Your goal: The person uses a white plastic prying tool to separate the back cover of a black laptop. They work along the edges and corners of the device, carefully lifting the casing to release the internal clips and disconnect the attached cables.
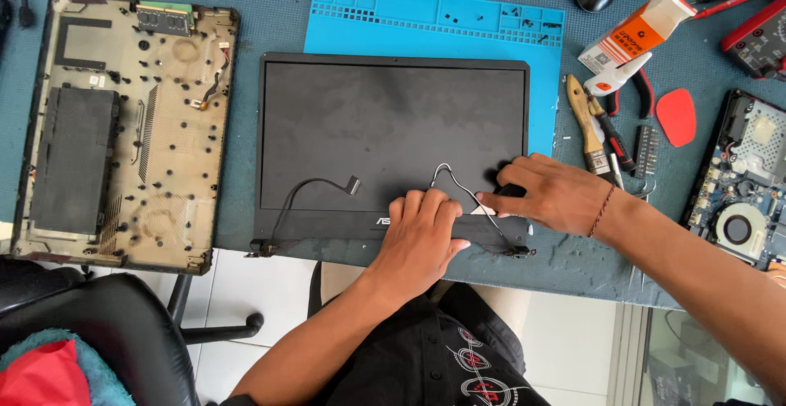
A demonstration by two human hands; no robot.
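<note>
The laptop screen panel (393, 140) lies flat on the table (270, 21), half over a blue work mat (426, 13) and already parted from its base — the stripped bottom case (123, 128) sits well apart to the left, a motherboard (749, 181) off to the right. The left hand (422, 238) presses flat, fingers spread, on the lower bezel; the right hand (557, 193) pinches what looks like a small dark pick at the bezel edge beside a loose grey cable (463, 193). I'd judge the teardown well along — the bezel itself looks still seated, with a black cable (315, 189) lying free.
</note>
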